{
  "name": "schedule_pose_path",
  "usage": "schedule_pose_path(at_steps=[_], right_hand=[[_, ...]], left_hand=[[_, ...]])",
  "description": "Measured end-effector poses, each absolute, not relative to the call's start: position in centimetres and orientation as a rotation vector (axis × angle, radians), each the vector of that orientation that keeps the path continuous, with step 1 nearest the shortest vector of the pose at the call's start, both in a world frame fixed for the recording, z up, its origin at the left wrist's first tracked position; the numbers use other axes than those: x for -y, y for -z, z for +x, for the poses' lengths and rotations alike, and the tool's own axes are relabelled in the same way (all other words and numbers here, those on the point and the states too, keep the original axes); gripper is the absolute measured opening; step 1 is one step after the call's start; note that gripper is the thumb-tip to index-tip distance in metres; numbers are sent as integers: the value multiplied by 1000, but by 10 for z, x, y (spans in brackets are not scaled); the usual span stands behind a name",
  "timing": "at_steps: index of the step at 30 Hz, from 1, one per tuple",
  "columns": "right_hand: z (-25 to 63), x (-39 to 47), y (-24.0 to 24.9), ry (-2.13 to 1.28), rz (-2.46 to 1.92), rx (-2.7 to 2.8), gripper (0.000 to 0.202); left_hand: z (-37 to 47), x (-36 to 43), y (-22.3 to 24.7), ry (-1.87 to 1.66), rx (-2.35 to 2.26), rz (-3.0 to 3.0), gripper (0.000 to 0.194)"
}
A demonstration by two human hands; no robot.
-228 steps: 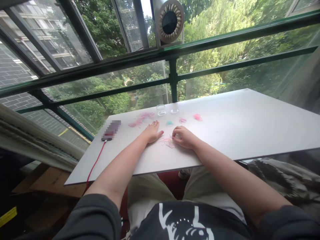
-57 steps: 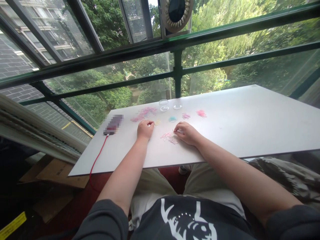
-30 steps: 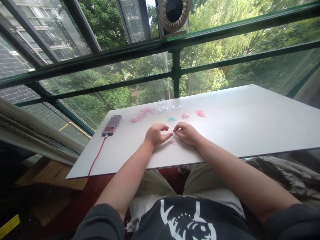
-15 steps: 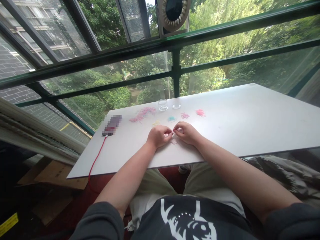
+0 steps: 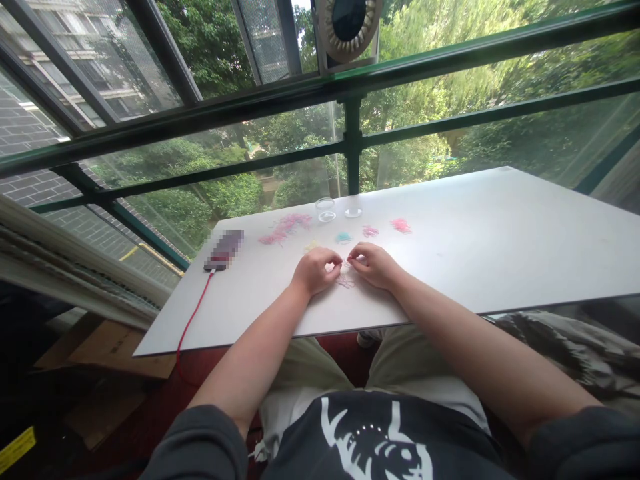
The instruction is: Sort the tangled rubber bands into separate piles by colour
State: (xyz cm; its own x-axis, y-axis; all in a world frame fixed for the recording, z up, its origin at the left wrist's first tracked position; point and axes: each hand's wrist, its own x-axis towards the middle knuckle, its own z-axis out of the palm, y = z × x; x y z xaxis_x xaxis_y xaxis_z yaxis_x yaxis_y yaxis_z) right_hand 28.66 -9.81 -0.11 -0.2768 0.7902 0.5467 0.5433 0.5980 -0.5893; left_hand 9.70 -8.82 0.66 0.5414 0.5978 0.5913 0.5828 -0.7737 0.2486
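- Left hand has drawn slightly away from the right hand since half a second ago, when I had their fingertips nearly touching; a narrow gap now separates them.
- About two seconds back it sat beside the small tangle of thin, pale yellow bands; now that tangle lies just beyond its knuckles.
- Thumb and forefinger come together in a ring on the left, and the right fingertips are pinched together; from my end I cannot tell whether either grips a band.
- Loose pile of thin pink and mauve bands lies on the flat white tabletop, below the fingertips and partly hidden by the left hand.
- Its bands point several ways; I cannot read one long axis.
- Farther off, the larger heap of pink and purple bands stretches lengthwise, slanting from near left to far right.
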Motion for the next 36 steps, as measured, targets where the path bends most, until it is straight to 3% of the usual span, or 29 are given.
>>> schedule_pose_path(at_steps=[15,25,36], right_hand=[[287,100,1,-265,-1076,2060,19],[284,99,2,-297,-1023,2090,7],[284,101,-1,-299,-1026,2068,7]], left_hand=[[95,88,-7,-1081,-1080,2682,6],[96,90,-7,-1034,-1105,2684,13],[95,90,-8,-1060,-1073,2655,11]])
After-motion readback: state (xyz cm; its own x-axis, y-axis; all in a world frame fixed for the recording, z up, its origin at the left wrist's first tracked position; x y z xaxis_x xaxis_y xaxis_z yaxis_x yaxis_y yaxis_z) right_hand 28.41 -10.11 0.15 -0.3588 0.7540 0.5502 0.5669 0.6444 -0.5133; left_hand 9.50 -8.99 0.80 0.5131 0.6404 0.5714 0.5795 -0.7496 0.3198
